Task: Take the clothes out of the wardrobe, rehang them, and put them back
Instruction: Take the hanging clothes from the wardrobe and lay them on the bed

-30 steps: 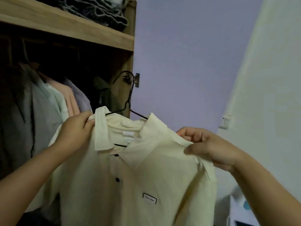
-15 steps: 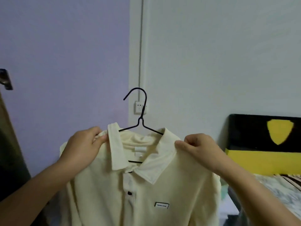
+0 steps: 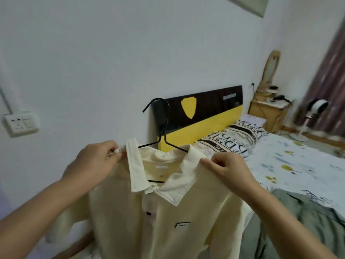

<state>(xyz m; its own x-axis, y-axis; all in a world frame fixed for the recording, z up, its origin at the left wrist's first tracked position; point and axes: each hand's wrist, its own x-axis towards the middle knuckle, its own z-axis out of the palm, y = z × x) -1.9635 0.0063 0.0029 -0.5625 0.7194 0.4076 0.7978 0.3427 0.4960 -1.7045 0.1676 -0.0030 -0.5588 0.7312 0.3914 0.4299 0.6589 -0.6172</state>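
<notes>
A cream polo shirt (image 3: 168, 217) with dark buttons and a small chest label hangs on a black wire hanger (image 3: 162, 124), held up in front of me. My left hand (image 3: 95, 161) pinches the shirt's left shoulder beside the raised collar. My right hand (image 3: 226, 168) pinches the right shoulder just past the collar. The hanger's hook stands free above the collar, in front of the bed's headboard. The wardrobe is out of view.
A bed (image 3: 291, 165) with a floral sheet, lettered pillows (image 3: 231, 141) and a grey-green garment (image 3: 308, 217) lies right. Its black and yellow headboard (image 3: 205, 113) meets the white wall. A wall socket (image 3: 20, 124) is left; a wooden nightstand (image 3: 268, 111) and fan (image 3: 315, 107) stand far right.
I have turned right, away from the wardrobe, toward the bed. Both hands keep their pinch on the shirt's shoulders and carry it on the hanger with me.
</notes>
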